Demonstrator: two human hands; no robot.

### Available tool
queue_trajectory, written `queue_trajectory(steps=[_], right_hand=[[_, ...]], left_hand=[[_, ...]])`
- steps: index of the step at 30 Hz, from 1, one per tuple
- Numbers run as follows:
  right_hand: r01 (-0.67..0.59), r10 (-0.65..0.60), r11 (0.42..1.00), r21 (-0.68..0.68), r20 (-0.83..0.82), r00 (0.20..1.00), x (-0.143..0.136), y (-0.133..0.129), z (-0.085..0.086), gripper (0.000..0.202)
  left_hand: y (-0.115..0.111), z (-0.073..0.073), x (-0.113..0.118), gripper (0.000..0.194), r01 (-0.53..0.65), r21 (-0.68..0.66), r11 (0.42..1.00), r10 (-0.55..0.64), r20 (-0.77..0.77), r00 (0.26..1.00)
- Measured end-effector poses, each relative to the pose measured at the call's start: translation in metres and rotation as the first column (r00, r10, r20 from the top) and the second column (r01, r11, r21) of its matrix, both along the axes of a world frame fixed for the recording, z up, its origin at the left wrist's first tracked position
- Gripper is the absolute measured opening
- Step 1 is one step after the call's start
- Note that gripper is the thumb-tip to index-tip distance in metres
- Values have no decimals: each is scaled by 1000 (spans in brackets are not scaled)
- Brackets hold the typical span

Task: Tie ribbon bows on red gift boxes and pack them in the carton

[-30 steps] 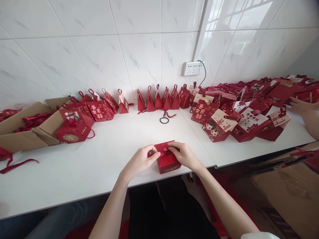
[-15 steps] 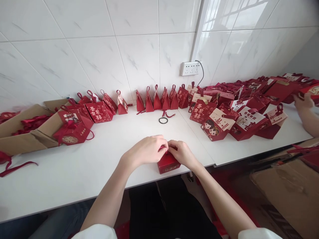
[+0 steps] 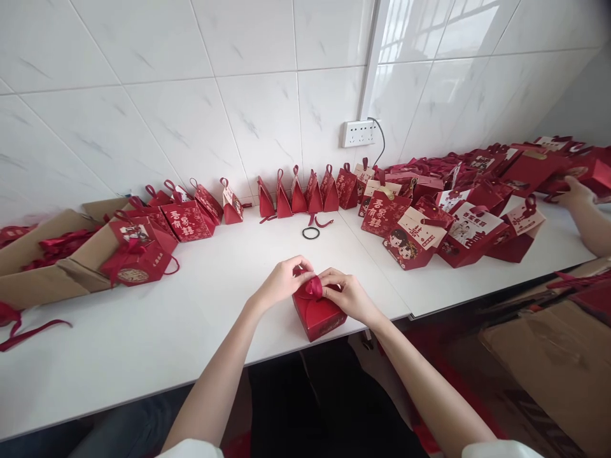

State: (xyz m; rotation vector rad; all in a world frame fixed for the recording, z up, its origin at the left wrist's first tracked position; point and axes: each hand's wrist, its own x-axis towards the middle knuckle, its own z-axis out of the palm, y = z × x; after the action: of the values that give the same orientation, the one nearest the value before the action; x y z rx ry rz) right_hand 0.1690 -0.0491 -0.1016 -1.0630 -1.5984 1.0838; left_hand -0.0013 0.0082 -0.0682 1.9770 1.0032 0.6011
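Note:
A red gift box (image 3: 319, 318) sits at the table's front edge, before my body. On its top stands a dark pink ribbon (image 3: 314, 287), looped or bunched where my fingers meet. My left hand (image 3: 286, 278) pinches the ribbon from the left, fingers bent. From the right, my right hand (image 3: 347, 294) holds the ribbon between thumb and fingers, resting close over the box lid. The exact shape of the knot is partly covered by my fingers.
A black ring (image 3: 310, 233) and a short ribbon piece (image 3: 323, 222) lie beyond the box. Several red gift boxes (image 3: 285, 198) line the wall. Many more (image 3: 414, 238) crowd the right. A cardboard carton (image 3: 81, 277) stands left. Another person's hand (image 3: 575, 193) is at far right.
My hands have drawn slightly apart and my left hand has shifted left, so the ribbon and more of the lid show. The other person's hand has moved slightly at the right-hand boxes.

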Motion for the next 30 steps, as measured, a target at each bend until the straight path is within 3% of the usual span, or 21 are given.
queue_trajectory(steps=[3,5,9,14,19,23,25,27,30], right_hand=[[34,-34,999,0,-34,999,-1,0,-2,22],[64,-64,998,3,-48,997,-2,0,-2,22],[151,-151,989,3,-24,988,-5,-2,-4,18],[248,-248,969,23,-13,969,-10,-4,-6,13],[230,-230,972,50,1,973,-9,-4,-8,14],[227,-228,972,63,14,974,-8,-4,-8,13],[211,-212,976,58,2,977,-8,-3,-8,14],[188,-188,980,62,0,982,-8,-3,-8,14],[174,-176,982,79,14,984,-8,-3,-9,14]], left_hand=[[-11,-13,-1,18,-42,-32,999,44,48,998],[-21,-16,-3,16,-72,17,997,71,55,996],[-39,-15,-4,16,-85,125,989,82,24,996],[-47,-14,0,19,-102,145,984,106,-24,994],[-42,-16,-3,17,-59,113,992,66,-56,996],[-43,-12,-10,9,-66,14,998,67,-45,997],[-45,-8,-13,24,-75,-12,997,75,-60,995],[-48,-4,-14,35,-76,7,997,77,-105,992],[-49,-1,-13,21,-76,66,995,86,-159,984]])
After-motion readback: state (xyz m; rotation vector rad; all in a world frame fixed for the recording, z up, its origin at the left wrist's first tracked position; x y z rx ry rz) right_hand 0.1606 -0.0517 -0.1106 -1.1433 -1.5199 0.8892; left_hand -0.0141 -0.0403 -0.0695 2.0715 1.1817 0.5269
